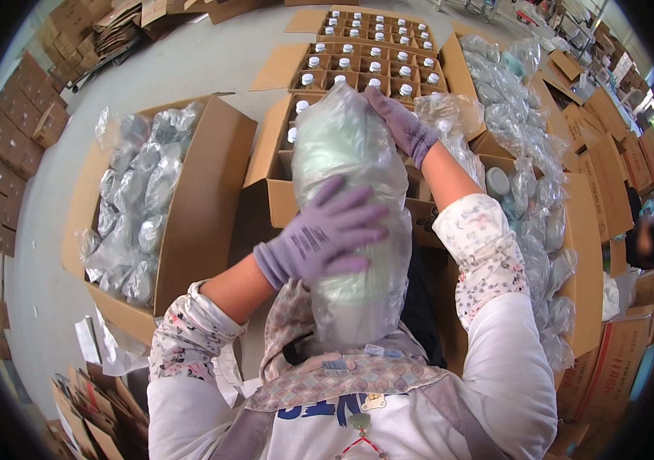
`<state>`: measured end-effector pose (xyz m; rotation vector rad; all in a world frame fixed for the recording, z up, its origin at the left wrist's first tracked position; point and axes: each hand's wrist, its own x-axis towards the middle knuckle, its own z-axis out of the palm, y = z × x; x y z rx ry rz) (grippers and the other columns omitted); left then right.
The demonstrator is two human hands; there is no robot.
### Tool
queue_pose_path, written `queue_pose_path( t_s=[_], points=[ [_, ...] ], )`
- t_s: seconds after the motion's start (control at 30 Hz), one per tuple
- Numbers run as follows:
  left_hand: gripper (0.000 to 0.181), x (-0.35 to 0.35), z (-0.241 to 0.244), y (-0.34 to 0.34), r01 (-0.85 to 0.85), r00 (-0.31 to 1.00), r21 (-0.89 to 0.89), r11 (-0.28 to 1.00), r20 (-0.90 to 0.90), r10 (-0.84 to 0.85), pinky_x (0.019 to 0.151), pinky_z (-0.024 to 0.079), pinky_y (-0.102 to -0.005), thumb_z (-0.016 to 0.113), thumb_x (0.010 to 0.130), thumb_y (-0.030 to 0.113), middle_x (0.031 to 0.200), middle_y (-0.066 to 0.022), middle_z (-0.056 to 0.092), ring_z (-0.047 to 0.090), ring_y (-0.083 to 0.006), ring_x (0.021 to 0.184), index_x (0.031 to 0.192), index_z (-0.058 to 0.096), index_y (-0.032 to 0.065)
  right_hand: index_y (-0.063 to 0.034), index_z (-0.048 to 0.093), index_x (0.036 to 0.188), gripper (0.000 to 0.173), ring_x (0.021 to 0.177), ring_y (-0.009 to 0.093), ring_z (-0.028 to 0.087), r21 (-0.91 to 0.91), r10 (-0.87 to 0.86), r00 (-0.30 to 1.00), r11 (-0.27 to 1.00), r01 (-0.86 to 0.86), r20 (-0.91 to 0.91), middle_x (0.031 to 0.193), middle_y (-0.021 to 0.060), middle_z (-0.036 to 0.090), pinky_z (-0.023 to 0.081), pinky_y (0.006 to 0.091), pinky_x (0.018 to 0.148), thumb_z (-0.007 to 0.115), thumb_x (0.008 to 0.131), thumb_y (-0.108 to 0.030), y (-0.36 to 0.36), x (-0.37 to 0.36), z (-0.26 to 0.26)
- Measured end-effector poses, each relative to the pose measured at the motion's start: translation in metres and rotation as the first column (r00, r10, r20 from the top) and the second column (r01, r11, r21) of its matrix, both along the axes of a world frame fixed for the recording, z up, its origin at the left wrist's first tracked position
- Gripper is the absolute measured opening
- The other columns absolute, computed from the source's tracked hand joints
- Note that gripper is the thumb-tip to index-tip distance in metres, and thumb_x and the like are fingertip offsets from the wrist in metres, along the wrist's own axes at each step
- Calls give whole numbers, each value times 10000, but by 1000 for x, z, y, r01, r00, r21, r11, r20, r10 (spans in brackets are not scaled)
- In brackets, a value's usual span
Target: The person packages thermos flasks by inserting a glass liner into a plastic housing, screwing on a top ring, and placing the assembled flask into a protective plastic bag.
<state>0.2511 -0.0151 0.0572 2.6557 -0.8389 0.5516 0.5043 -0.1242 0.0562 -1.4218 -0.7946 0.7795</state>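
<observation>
A long, translucent plastic bag (352,152) with pale greenish contents stands propped against my lap and apron. What is inside cannot be made out clearly. My left hand (332,233), in a purple knit glove, lies over the middle of the bag with its fingers spread and slightly blurred. At the bag's upper right edge, my gloved right hand (401,123) grips the plastic near the top. Behind the bag, a divided cardboard carton (285,202) holds white-capped bottles (302,107); the bag hides much of it.
Two more divided cartons (278,68) of capped bottles stand beyond. To the left, an open carton (206,190) holds plastic-wrapped items (131,192); similar wrapped items (525,132) fill cartons on the right. Flattened cardboard (96,408) leans at lower left. Another person (646,241) appears at far right.
</observation>
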Motion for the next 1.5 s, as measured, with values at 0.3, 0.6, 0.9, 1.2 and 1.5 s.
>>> queue_pose_path(
  t_s=[0.3, 0.6, 0.9, 1.2, 1.5],
  points=[
    [412, 79, 0, 127, -524, 806, -642, 560, -585, 83, 828, 483, -254, 650, 918, 252, 1178, -105, 618, 584, -146, 1001, 1218, 592, -25, -48, 558, 1325, 510, 1185, 194, 536, 288, -53, 997, 955, 69, -64, 1215, 79, 626, 402, 309, 1015, 635, 897, -314, -10, -36, 18],
    [654, -44, -96, 168, -447, 836, -708, -547, -549, 27, 1104, 325, -421, 397, 988, 498, 1446, -146, 432, 438, -317, 1299, 1456, 358, 44, -98, 546, 1317, 450, 1297, 336, 437, 11, -47, 553, 998, 69, 832, 1371, 154, 506, 318, 512, 1092, 581, 883, -214, -118, -149, -125],
    [529, 4, -77, 92, -484, 848, -875, 15, -473, -242, 1110, 341, -416, 315, 1044, 375, 1465, -144, 415, 433, -284, 1318, 1469, 334, 61, -1, 550, 1244, 396, 1191, 287, 520, 354, -223, 957, 893, 277, -186, 1276, 148, 549, 464, 464, 930, 575, 895, -187, -188, -147, -73],
    [325, 157, -44, -1, -382, 902, -921, 80, -390, -186, 930, 497, -333, 489, 1004, 268, 977, -87, 647, 634, -187, 971, 1182, 609, 25, 36, 601, 1081, 289, 935, 287, 634, 64, -980, 132, 123, 990, -147, 1038, 139, 624, 620, 445, 634, 598, 798, -21, -377, -154, 28],
    [275, 149, -146, -17, -588, 739, -799, 125, -593, -320, 846, 492, -277, 526, 994, 182, 984, -72, 684, 613, -134, 885, 1171, 625, -4, 24, 544, 1138, 490, 821, 270, 645, -275, -996, -73, -84, 958, 51, 1022, 114, 610, 591, 423, 516, 723, 687, -37, -387, -93, -42]
  ],
)
